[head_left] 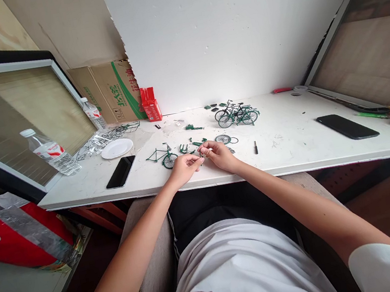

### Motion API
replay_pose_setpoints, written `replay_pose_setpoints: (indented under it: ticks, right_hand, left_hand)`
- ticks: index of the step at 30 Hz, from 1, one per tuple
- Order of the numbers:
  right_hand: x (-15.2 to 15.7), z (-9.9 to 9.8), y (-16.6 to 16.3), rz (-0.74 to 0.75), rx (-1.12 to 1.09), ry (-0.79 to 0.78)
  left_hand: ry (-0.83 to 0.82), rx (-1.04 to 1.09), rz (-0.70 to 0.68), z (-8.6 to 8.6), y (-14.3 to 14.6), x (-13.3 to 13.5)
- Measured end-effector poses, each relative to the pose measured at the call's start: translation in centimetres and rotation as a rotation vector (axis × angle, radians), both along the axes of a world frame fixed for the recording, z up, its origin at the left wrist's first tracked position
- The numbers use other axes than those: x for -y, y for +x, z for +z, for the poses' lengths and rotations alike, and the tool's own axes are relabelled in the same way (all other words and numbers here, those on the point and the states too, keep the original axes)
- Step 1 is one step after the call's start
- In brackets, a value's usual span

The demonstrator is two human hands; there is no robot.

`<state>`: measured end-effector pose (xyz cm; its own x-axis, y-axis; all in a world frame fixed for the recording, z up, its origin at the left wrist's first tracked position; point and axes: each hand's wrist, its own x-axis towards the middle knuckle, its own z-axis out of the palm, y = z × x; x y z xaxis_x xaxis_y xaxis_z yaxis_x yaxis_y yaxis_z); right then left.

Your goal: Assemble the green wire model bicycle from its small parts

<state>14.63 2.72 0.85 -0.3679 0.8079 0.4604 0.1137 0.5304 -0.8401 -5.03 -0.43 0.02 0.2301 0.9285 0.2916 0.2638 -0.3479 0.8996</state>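
Close to the table's front edge, my left hand [185, 168] and my right hand [220, 155] meet, fingertips pinched on a small green model bicycle part [200, 153]. Fingers cover most of it, so its exact kind cannot be made out. Left of my hands lies a green bicycle frame with a front wheel [170, 160]. Just beyond my fingers are a curved green part [185, 148] and a longer green piece [199, 142]. A loose spoked wheel [223, 139] and a thin ring [234, 140] lie past my right hand.
Assembled model bicycles [238, 114] stand farther back. A small black-handled screwdriver [256, 147] lies at right, beyond it a black phone [347, 126]. At left are another phone [121, 172], a white paper plate [117, 148], part sprues [122, 130], a water bottle [50, 152] and a red box [151, 107].
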Motion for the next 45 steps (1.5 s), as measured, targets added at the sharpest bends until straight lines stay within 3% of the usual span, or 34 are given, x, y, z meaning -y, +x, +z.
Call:
replay_pose_setpoints:
  ticks: [11,45]
  right_hand:
    - [0.11,0.17,-0.05,-0.067,0.032,-0.022]
    - [0.54,0.45,-0.12,-0.094,0.049,0.028]
  left_hand:
    - [-0.023,0.036,0.061,0.55,0.14,0.37]
    - [0.008,-0.009,0.014,-0.20,0.00,0.06]
